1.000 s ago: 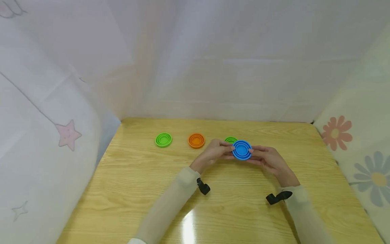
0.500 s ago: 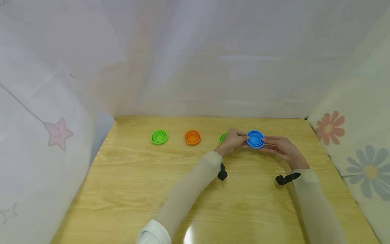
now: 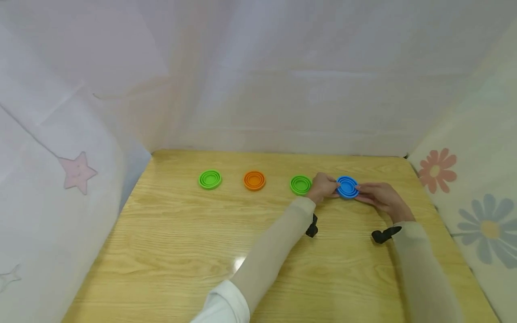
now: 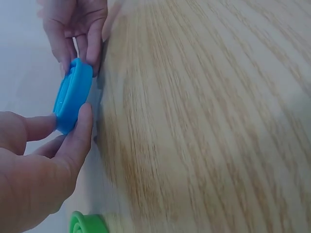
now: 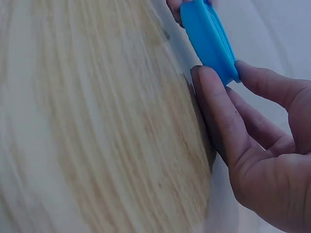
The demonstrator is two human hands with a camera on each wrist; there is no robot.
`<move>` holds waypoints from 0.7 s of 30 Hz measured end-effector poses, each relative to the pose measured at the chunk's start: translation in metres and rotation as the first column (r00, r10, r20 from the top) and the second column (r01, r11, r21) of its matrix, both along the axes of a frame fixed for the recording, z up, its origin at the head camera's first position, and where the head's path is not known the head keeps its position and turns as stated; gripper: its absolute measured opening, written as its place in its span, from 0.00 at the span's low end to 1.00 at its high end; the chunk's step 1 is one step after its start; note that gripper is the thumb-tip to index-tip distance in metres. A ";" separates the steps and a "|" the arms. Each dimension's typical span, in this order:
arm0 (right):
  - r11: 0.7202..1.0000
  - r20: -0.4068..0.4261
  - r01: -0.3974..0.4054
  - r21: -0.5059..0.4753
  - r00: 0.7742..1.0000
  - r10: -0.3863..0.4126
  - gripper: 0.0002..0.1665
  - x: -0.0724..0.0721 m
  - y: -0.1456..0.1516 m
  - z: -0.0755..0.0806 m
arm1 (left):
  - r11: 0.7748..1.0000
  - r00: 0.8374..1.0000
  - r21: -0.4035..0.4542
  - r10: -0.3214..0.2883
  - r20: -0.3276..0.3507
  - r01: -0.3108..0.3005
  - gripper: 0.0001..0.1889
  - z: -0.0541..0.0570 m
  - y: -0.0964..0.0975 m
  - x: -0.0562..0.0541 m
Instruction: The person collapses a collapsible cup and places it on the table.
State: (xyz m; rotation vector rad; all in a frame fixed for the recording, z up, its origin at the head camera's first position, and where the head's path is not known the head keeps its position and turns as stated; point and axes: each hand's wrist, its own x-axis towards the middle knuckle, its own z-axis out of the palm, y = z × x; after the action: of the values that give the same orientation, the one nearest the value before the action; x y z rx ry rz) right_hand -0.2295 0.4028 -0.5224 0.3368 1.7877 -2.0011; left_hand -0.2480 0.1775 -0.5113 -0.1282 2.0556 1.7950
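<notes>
A blue collapsible cup [image 3: 347,187], folded flat into concentric rings, is held between both hands at the right of the row. My left hand [image 3: 322,186] pinches its left edge, thumb on the ringed face and fingers on the far side, as the left wrist view shows. On the opposite edge my right hand [image 3: 381,197] pinches it between thumb and fingers. In the wrist views the blue cup [image 4: 75,94] appears slightly above the table. Just left of my left hand lies a green collapsed cup [image 3: 300,184], its lower right edge near the wrist.
An orange collapsed cup [image 3: 254,180] and another green collapsed cup [image 3: 210,179] lie farther left on the wooden table [image 3: 181,251]. Pale curtains [image 3: 282,89] hang behind the table and along both sides.
Both hands have carried the blue cup rightward and lower toward the table, beyond the right green cup. That green cup, partly covered before, now shows almost whole. The head view has shifted slightly.
</notes>
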 end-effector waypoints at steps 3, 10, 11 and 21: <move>0.993 -0.025 -0.003 0.120 1.000 0.006 0.30 -0.001 -0.005 0.000 | 0.996 0.999 -0.086 -0.009 -0.043 0.005 0.15 -0.001 0.000 -0.001; 0.877 -0.086 -0.046 0.479 0.991 0.099 0.38 -0.007 -0.017 0.007 | 0.978 0.992 -0.210 -0.038 -0.123 0.011 0.13 -0.009 -0.001 -0.010; 0.865 -0.089 -0.048 0.500 0.990 0.107 0.36 -0.008 -0.020 0.008 | 0.975 0.990 -0.221 -0.042 -0.137 0.011 0.13 -0.010 -0.002 -0.011; 0.815 -0.057 -0.066 0.575 0.991 0.120 0.31 -0.011 -0.033 0.010 | 0.894 0.969 -0.448 -0.119 -0.217 0.009 0.09 -0.013 -0.007 -0.011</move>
State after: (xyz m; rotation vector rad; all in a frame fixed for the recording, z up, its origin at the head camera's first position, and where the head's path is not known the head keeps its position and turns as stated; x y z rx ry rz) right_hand -0.2402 0.3702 -0.5122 0.3299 2.3973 -1.3842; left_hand -0.2593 0.1708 -0.5239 0.0319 2.5854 1.3218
